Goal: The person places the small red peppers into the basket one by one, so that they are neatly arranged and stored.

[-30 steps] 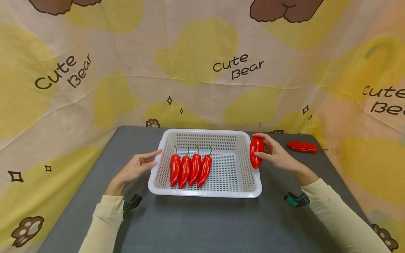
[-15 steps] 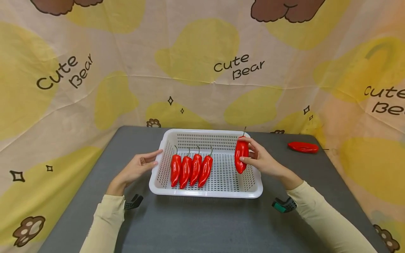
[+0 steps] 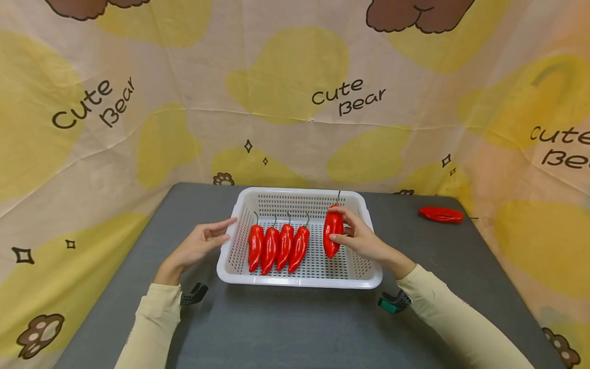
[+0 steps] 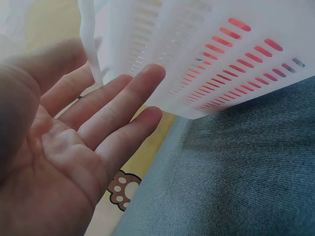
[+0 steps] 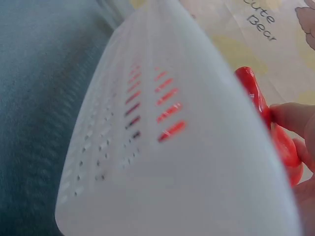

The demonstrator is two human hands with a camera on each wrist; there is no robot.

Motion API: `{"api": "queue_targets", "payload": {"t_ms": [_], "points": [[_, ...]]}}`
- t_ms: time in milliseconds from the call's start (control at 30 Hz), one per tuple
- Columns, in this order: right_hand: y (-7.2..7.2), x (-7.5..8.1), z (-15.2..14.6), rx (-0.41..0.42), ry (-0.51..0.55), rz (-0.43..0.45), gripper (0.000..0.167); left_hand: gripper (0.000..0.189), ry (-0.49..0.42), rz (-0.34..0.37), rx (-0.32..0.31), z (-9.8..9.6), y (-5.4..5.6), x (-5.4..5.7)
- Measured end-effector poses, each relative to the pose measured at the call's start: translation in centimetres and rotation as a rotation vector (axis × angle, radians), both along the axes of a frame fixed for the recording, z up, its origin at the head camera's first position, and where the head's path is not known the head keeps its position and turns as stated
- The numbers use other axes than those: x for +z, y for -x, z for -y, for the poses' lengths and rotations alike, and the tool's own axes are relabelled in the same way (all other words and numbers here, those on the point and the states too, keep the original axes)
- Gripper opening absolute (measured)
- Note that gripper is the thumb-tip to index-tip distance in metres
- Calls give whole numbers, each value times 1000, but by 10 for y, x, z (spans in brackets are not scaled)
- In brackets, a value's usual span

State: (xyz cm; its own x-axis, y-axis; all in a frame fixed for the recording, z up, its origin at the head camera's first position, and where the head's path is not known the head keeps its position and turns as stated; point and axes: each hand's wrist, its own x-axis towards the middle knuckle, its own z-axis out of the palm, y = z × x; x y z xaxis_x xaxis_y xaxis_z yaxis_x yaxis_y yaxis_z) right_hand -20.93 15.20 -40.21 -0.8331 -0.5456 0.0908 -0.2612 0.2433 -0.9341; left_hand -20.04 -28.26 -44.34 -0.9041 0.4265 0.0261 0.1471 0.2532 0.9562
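Note:
A red chili pepper point(image 3: 333, 233) with a long stem hangs tilted slightly over the right half of a white plastic basket point(image 3: 295, 282), pinched between the thumb and fingers of my right hand point(image 3: 361, 241). In the right wrist view, the basket's wall hides part of this pepper point(image 5: 253, 91). My left hand point(image 3: 198, 247) holds the basket's left rim by thumb and index finger; in the left wrist view, its other fingers point(image 4: 123, 110) extend outside the slotted wall. Several red chili peppers point(image 3: 278, 249) lie side by side in the basket's left half, stems pointing away.
Another red chili pepper point(image 3: 441, 214) lies on the grey table point(image 3: 295, 328) at the back right, its stem to the right. A patterned cloth point(image 3: 286, 92) with bear prints hangs behind and around the table. Each wrist wears a dark strap.
My right hand has carried the chili pepper leftward, from the basket's right rim to over its inside. My left hand, the basket and the peppers lying in it have stayed in place.

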Motion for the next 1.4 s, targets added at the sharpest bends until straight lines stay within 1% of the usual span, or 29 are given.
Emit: {"api": "queue_targets", "payload": {"t_ms": [200, 333, 400, 567, 733, 1000, 1133, 1267, 1400], "points": [[2, -8, 12, 13, 31, 21, 60, 58, -4, 8, 4, -2, 0, 2], [3, -14, 17, 16, 28, 42, 60, 59, 4, 7, -3, -1, 0, 2], [3, -16, 19, 19, 24, 54, 60, 58, 8, 8, 5, -1, -1, 2], [4, -17, 23, 10, -44, 47, 59, 57, 21, 5, 11, 1, 0, 5], [4, -15, 22, -12, -118, 46, 54, 58, 26, -11, -6, 1, 1, 5], [2, -18, 21, 13, -177, 76, 57, 58, 4, 10, -11, 0, 0, 1], [1, -17, 21, 27, -232, 47, 58, 57, 2, 13, -7, 0, 0, 0], [1, -18, 21, 60, -263, 16, 55, 57, 9, 8, 1, 0, 0, 0], [1, -19, 22, 86, -279, 46, 54, 57, 15, 1, 0, 1, 0, -1]]}}
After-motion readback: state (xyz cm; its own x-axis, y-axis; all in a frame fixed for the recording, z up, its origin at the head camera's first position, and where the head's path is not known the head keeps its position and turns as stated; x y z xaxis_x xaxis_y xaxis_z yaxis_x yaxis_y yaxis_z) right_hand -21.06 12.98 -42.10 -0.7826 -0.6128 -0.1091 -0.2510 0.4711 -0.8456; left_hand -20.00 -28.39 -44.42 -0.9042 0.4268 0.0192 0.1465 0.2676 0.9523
